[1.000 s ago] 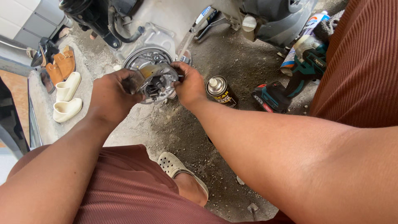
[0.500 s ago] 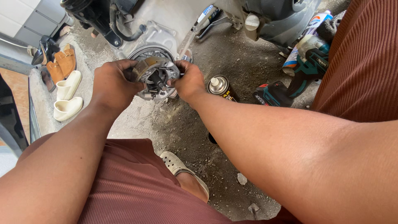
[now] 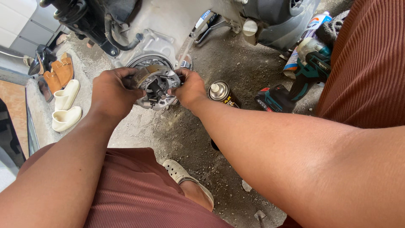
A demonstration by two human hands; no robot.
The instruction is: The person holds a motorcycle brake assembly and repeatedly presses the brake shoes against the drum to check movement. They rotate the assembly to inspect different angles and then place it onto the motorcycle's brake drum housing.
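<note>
Round metal brake assembly [image 3: 154,84], greasy grey with curved shoes and a centre shaft, sits on the engine casing [image 3: 164,25]. Left hand [image 3: 110,90] and right hand [image 3: 190,88] grip its opposite edges, spray can [image 3: 220,91] just beside.

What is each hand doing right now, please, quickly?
Left hand: closed on the left edge of the round brake assembly.
Right hand: fingers gripping the brake assembly's right side.
</note>
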